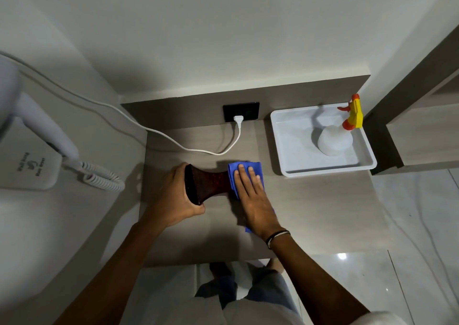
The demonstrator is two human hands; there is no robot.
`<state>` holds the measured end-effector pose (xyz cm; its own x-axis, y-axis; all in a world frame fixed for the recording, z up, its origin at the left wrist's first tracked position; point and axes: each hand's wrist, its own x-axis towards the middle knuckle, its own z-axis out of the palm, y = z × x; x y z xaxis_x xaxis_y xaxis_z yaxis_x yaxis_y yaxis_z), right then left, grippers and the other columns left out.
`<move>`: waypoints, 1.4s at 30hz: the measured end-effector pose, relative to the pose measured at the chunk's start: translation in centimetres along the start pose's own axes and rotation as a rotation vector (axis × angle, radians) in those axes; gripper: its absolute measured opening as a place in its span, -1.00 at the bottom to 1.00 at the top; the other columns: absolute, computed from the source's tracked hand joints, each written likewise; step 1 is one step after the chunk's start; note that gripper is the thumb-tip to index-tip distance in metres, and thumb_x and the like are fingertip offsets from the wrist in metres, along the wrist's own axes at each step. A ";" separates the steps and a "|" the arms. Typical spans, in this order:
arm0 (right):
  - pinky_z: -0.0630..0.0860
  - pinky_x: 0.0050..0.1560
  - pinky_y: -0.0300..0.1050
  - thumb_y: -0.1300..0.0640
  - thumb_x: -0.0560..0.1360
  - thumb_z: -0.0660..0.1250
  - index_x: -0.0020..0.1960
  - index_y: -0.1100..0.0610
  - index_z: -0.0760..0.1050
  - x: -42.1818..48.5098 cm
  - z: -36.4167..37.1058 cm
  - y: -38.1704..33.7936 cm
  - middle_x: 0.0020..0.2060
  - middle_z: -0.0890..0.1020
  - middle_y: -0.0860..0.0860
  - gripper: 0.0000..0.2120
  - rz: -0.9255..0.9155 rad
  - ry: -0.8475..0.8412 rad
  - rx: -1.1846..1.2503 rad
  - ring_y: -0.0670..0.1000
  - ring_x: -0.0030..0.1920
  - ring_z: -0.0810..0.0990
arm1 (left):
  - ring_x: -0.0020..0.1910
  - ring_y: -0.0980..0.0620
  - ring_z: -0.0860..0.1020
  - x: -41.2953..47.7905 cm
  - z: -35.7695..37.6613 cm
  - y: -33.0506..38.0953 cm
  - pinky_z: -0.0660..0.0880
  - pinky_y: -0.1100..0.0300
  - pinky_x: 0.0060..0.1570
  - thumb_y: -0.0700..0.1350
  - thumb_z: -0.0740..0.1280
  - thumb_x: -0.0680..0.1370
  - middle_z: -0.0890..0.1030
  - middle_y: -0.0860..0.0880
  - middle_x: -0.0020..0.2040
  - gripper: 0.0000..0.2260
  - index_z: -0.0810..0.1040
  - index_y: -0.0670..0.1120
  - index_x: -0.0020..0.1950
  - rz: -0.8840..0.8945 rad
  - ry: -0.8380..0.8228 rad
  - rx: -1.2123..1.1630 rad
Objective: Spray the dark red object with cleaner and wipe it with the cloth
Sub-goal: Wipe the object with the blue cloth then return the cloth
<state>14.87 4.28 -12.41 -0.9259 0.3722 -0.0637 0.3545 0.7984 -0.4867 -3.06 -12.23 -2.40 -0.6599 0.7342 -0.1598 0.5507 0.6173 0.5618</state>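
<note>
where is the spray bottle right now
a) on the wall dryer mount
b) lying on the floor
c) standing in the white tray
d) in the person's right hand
c: the spray bottle stands upright in the white tray at the back right of the counter, untouched, while the right hand presses the blue cloth on the dark red object and the left hand grips its wide end.

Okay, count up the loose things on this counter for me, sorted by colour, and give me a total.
Dark red: 1, the dark red object
Blue: 1, the cloth
White: 2, the tray and the spray bottle, which has a yellow and orange trigger head
Total: 4
</note>
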 end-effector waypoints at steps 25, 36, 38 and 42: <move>-0.13 0.75 0.16 0.42 0.53 0.35 0.74 0.07 -0.26 -1.6 1.1 -3.1 0.75 -0.23 0.06 0.04 -0.136 0.061 0.119 0.14 0.75 -0.25 | 0.03 -0.09 0.63 0.3 -0.1 1.3 0.61 0.01 -0.01 0.10 0.57 0.07 0.64 0.00 0.04 -0.29 0.53 -0.03 0.19 -0.026 -0.047 0.045; 0.28 0.63 -0.04 0.47 0.57 0.28 0.67 0.24 0.28 -1.4 -6.8 7.5 0.61 0.40 0.19 -0.32 0.226 0.233 0.206 0.21 0.61 0.41 | 0.25 -0.16 0.56 2.0 -0.3 6.2 0.49 -0.03 0.28 0.34 0.40 0.07 0.63 -0.06 0.30 0.05 0.48 -0.12 0.50 0.071 -0.058 0.454; 0.30 0.62 -0.06 0.45 0.61 0.25 0.66 0.23 0.30 0.2 -9.0 8.5 0.58 0.44 0.15 -0.37 0.264 0.245 0.279 0.18 0.59 0.43 | 0.27 -0.17 0.57 2.2 0.4 7.3 0.49 -0.07 0.32 0.34 0.45 0.09 0.63 -0.07 0.33 0.06 0.47 -0.14 0.53 0.086 -0.043 0.490; 0.44 0.48 -0.05 0.41 0.57 0.20 0.57 0.21 0.42 3.8 -12.3 9.8 0.43 0.57 0.15 -0.43 0.240 0.378 0.300 0.18 0.41 0.57 | 0.19 -0.20 0.61 2.6 1.3 8.3 0.53 -0.11 0.25 0.31 0.50 0.07 0.66 -0.10 0.26 0.03 0.54 -0.16 0.47 0.097 -0.011 0.522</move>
<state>16.43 19.38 -6.70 -0.6922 0.7164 0.0875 0.4466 0.5204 -0.7279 0.45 -4.80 0.85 -0.5895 0.7961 -0.1372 0.7919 0.6030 0.0965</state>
